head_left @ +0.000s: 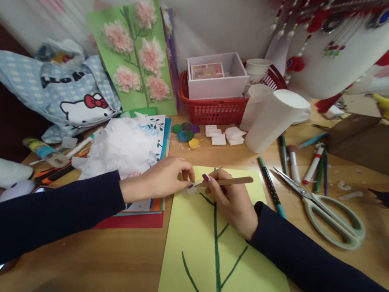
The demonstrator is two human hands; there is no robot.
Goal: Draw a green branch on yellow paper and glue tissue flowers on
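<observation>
One checked bag (80, 98) is standing at the far left, with a glue bottle (44, 151) lying in front of it; a green card (135, 90) bearing five pink paper flowers is leaning upright to the right of the bag; a heap of white tissue pieces (124, 142) is resting on a stack of coloured sheets (147, 220), the red one showing at the near edge.

The left hand (165, 175) is extending over the right edge of this stack, its fingertips meeting at a small white scrap (193, 191) above the upper left part of the yellow sheet (252, 284); whether these fingers are pinching the scrap or only touching it, one cannot tell; several coloured discs (185, 134) are lying beyond this hand, and a red basket (215, 113) is holding a white box (216, 91) behind them; white squares (225, 135) are lying just right of the discs.

The yellow sheet is lying flat on the wooden table (114, 259), displaying a dark green branching stem (218, 249); the right hand (235, 202) is grasping a wooden stick (239, 181) between thumb and fingers, pen-fashion, and the tip is pointing left, just beside the scrap; a white cup (272, 122) is standing beyond this hand.

Farther right, a dark green marker (272, 187) is lying beside the sheet; scissors (324, 207) with pale green handles are lying partly open; a cardboard box (378, 139) is standing behind them.
</observation>
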